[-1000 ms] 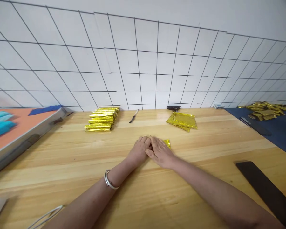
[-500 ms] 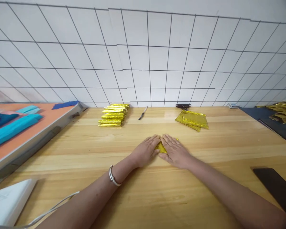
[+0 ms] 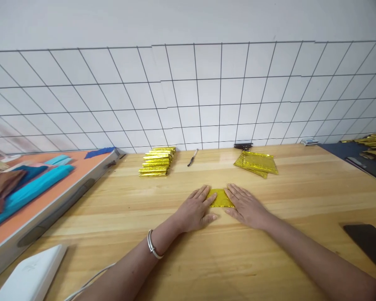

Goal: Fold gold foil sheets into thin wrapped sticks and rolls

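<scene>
Gold foil (image 3: 219, 199) lies partly beneath the left hand (image 3: 194, 211) and the right hand (image 3: 247, 207), both spread flat.

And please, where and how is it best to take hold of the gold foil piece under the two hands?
Probably pinch the middle of the near edge, coming from the person's side. The gold foil piece lies flat on the wooden table, and that edge shows uncovered, while the left hand and right hand rest over its ends. A fingernail may need to lift it.
</scene>
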A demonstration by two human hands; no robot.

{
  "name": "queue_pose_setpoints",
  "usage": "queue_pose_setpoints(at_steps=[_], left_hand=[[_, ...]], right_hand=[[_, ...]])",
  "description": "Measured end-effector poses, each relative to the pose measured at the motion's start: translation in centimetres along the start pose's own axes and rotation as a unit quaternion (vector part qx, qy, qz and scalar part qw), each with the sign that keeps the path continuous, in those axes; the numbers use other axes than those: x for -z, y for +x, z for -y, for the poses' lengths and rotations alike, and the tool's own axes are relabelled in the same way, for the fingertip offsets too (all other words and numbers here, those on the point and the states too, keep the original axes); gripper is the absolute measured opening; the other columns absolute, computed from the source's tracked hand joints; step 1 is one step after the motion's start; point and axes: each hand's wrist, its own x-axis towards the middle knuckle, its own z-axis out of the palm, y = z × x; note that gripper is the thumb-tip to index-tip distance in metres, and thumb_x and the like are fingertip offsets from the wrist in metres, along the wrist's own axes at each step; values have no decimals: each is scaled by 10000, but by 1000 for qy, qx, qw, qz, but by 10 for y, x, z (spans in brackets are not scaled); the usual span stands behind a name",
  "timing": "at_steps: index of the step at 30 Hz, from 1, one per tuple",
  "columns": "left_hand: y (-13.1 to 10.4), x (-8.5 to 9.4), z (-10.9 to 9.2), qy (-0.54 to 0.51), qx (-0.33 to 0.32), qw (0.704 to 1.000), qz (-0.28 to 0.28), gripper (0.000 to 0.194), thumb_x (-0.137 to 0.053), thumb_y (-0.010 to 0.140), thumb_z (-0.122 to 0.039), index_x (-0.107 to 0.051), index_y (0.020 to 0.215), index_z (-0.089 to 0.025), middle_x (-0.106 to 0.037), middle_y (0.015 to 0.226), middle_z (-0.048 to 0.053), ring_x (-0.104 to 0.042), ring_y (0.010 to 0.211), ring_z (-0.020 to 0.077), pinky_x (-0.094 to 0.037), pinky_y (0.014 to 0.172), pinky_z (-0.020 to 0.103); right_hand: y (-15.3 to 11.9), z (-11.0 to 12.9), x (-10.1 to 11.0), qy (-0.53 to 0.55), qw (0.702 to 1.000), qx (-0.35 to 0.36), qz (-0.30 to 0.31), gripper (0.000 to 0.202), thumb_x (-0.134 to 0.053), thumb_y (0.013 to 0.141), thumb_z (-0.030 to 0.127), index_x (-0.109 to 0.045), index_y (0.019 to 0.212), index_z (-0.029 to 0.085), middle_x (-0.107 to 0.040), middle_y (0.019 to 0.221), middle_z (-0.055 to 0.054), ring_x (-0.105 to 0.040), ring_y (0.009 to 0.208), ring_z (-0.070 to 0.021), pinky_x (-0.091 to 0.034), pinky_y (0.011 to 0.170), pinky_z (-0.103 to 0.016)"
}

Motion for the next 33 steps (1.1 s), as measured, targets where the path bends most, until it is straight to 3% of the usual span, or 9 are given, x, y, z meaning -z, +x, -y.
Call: queue_pose_setpoints(at_steps=[9, 13, 18, 23, 28, 30, 33], left_hand=[[-2, 0, -1, -8, 3, 1000, -14, 686, -373, 840, -597, -255, 1397, -213, -175, 1474, 129, -153, 1357, 279, -214, 1062, 449], [-2, 1, -3, -7, 2, 1000, -8, 685, -353, 849, -593, -245, 1402, -204, -164, 1475, 136, -140, 1358, 288, -207, 1063, 463], [-2, 0, -2, -13, 5, 1000, -9, 623, -334, 879, -541, -254, 1398, -205, -173, 1475, 125, -150, 1358, 270, -209, 1067, 450], [4, 0, -3, -26, 47, 998, -35, 447, -312, 919, -437, -415, 1306, -240, -352, 1405, 102, -290, 1311, 227, -258, 1043, 448], [29, 2, -12, -25, 49, 995, -78, 315, -337, 926, -319, -595, 1064, -203, -476, 1308, 88, -333, 1285, 212, -255, 1053, 432], [39, -2, -17, -33, 31, 996, -79, 304, -343, 919, -253, -566, 1110, -173, -472, 1312, 99, -331, 1288, 194, -254, 1066, 391], [46, -13, -22, -50, 23, 996, -65, 404, -345, 902, -198, -398, 1296, -129, -437, 1342, 118, -336, 1287, 172, -260, 1073, 358]], right_hand=[[-1, 3, 8, 15, 1000, 4, -15, 645, -328, 880, 541, -276, 1402, 166, -210, 1472, -113, -165, 1351, -245, -220, 1077, -431], [-2, 10, 14, -3, 999, 20, -36, 556, -359, 895, 467, -337, 1376, 188, -219, 1471, -96, -105, 1362, -249, -152, 1089, -473], [-3, 8, 15, 39, 998, 49, 7, 503, -327, 917, 433, -374, 1356, 193, -365, 1409, -92, -257, 1325, -208, -210, 1078, -428], [-1, 8, 13, 66, 998, 15, -10, 443, -323, 922, 402, -470, 1290, 205, -434, 1365, -89, -342, 1282, -203, -260, 1042, -415], [11, 20, 16, 81, 996, -20, -42, 343, -373, 912, 348, -609, 1112, 200, -590, 1193, -87, -453, 1167, -207, -306, 984, -391], [16, 24, 18, 90, 994, -32, -52, 315, -405, 900, 325, -630, 1062, 176, -624, 1112, -97, -488, 1104, -214, -321, 964, -384], [19, 28, 18, 95, 992, -46, -65, 273, -470, 864, 289, -626, 1045, 157, -631, 1061, -99, -514, 1044, -212, -351, 934, -367]])
